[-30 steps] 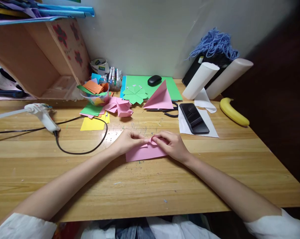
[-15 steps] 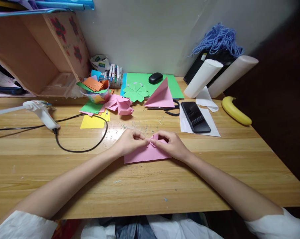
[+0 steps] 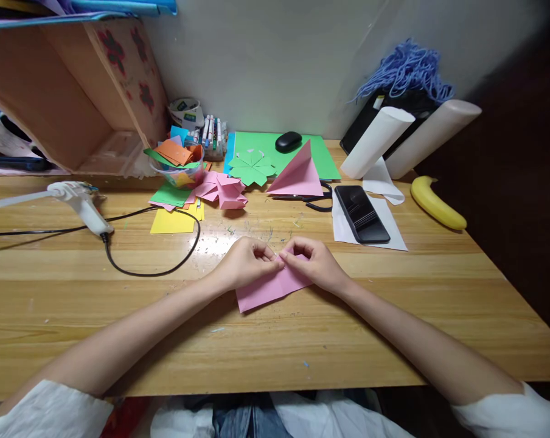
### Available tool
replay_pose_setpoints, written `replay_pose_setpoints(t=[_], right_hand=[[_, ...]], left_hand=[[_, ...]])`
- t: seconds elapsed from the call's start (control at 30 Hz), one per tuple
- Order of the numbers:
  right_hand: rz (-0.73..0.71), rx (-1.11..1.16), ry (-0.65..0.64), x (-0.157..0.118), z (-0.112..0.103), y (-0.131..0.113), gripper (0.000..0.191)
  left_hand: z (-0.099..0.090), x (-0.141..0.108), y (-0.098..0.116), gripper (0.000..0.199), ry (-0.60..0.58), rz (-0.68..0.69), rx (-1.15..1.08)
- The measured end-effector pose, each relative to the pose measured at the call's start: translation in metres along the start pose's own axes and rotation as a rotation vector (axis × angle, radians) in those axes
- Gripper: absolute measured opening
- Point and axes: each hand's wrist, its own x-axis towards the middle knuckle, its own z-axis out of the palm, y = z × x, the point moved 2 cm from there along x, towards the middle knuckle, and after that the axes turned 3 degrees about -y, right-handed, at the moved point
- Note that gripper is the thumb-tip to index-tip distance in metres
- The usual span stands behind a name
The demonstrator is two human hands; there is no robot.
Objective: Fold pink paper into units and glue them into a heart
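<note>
A folded sheet of pink paper (image 3: 275,286) sits between my hands over the wooden table, tilted with its left corner nearest me. My left hand (image 3: 247,263) pinches its upper edge near the middle, thumb and fingers closed. Right beside it, my right hand (image 3: 315,263) pinches the same edge, and the two thumbs almost meet. The fingers hide most of the top edge. Beyond my hands a pink folded paper triangle (image 3: 300,173) stands next to black-handled scissors (image 3: 314,198).
A glue gun (image 3: 81,207) with a looping black cord lies left. Behind are a tub of paper scraps (image 3: 179,176), pink folded pieces (image 3: 227,191) and a green paper flower (image 3: 251,167). A phone (image 3: 361,213), white rolls (image 3: 378,143) and a banana (image 3: 437,204) are at right.
The pink paper has turned, its left corner coming closer to me. The small raised fold at its top edge no longer shows. Both hands keep their pinch; the view shifted slightly.
</note>
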Motion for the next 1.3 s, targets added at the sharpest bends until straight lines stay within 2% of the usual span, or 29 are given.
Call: replay_pose_setpoints(t=[0.13, 0.27, 0.63, 0.83, 1.1, 1.17, 1.3], right_hand=[[0.104, 0.035, -0.11, 0.001, -0.004, 0.0, 0.023], [0.166, 0.051, -0.11, 0.001, -0.008, 0.0, 0.027], [0.148, 0.023, -0.143, 0.002, -0.009, 0.003, 0.026], [0.117, -0.028, -0.128, 0.001, -0.008, 0.003, 0.026], [0.123, -0.05, -0.143, 0.0, -0.008, 0.001, 0.027], [0.113, -0.047, -0.115, 0.001, -0.008, 0.001, 0.024], [0.098, 0.027, 0.047, 0.003, -0.013, 0.006, 0.023]], left_hand=[[-0.004, 0.001, 0.004, 0.022, 0.028, -0.037, -0.15], [-0.006, 0.002, 0.006, 0.021, 0.045, -0.023, -0.207], [0.001, -0.003, 0.005, 0.027, 0.065, 0.035, -0.022], [-0.002, -0.002, 0.009, 0.029, 0.032, 0.072, -0.031], [-0.002, -0.001, 0.009, 0.031, 0.073, 0.056, -0.049], [-0.003, 0.0, 0.007, 0.027, 0.086, 0.066, -0.078], [-0.01, 0.0, 0.007, 0.023, 0.124, 0.082, -0.15]])
